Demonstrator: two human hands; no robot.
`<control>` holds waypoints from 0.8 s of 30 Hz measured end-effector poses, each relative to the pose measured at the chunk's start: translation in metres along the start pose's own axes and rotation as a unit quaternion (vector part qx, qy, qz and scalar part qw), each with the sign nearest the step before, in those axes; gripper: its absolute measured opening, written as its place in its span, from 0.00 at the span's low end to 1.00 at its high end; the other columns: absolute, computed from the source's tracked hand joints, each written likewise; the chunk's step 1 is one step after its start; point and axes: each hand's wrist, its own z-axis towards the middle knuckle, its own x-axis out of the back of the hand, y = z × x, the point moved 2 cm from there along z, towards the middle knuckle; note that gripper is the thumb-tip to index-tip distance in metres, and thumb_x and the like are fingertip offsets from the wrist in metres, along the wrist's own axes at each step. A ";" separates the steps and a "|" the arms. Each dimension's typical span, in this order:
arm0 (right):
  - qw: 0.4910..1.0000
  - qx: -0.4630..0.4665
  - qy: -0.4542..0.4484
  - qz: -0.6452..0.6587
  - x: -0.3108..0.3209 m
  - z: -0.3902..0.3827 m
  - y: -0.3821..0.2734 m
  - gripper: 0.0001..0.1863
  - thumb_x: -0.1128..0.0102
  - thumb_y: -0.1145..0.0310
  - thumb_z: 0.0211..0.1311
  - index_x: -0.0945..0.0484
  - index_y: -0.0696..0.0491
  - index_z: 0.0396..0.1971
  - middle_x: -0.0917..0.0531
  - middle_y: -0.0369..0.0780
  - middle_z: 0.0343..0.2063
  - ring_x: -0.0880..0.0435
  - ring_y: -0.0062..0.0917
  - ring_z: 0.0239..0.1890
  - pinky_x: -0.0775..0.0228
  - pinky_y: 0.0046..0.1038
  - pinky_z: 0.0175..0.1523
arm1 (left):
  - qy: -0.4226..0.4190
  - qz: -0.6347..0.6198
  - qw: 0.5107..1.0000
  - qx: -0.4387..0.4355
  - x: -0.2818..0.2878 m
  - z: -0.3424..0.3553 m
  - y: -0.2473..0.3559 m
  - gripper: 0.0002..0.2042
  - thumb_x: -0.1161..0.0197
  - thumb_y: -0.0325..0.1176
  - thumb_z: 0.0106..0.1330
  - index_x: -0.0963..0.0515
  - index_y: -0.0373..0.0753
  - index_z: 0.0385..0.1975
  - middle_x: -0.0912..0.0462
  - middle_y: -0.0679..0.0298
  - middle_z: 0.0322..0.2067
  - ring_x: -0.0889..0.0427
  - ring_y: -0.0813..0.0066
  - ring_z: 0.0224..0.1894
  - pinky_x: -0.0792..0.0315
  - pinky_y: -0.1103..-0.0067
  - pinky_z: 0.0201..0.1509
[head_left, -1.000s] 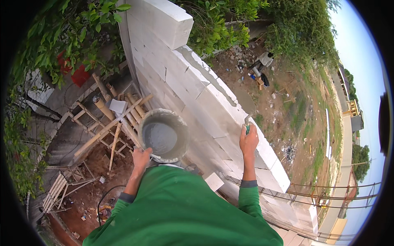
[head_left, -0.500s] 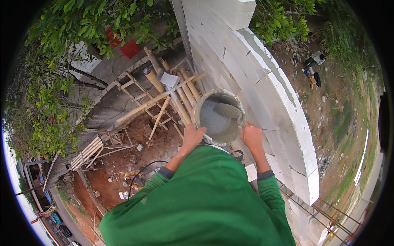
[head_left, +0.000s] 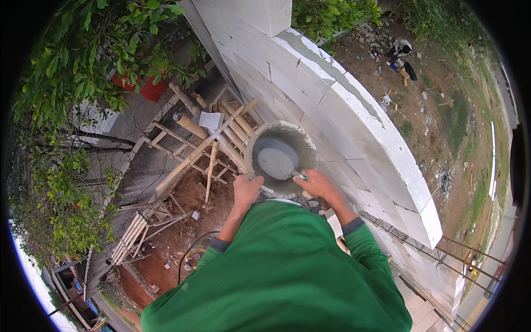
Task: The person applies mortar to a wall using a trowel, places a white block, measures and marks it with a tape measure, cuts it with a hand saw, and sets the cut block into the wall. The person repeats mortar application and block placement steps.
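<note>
A round bucket (head_left: 255, 138), its wall crusted with dried cement, stands in front of my body beside the block wall. Wet grey mortar (head_left: 275, 160) lies in its bottom. My left hand (head_left: 247, 190) is closed on the near left rim of the bucket. Over the near right rim, my right hand (head_left: 317, 183) is closed on the short handle of what looks like a trowel (head_left: 298, 176). The trowel's far end reaches into the bucket; its blade cannot be made out against the mortar.
The pale block wall (head_left: 354, 119) curves past on my right, mortar (head_left: 332, 69) spread along its top. Bamboo scaffold poles (head_left: 191, 157) cross ahead left, carrying a white block (head_left: 211, 120). Far below are red soil (head_left: 160, 271) and a person (head_left: 400, 50). Tree branches (head_left: 66, 133) hang at left.
My right hand has moved inward from the right side of the bucket to over its near right rim. The mortar mass has shifted inside. My left hand stays at the rim; the view has turned.
</note>
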 end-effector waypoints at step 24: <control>0.923 -0.178 0.339 -0.028 0.271 -0.149 0.100 0.34 0.36 0.42 0.65 0.13 0.62 0.49 0.12 0.59 0.41 0.12 0.54 0.50 0.22 0.47 0.57 | -0.013 -0.103 0.994 -0.036 -0.015 0.063 -0.039 0.08 0.31 0.29 0.59 0.17 0.28 0.28 0.17 0.66 0.27 0.22 0.78 0.26 0.29 0.77 0.34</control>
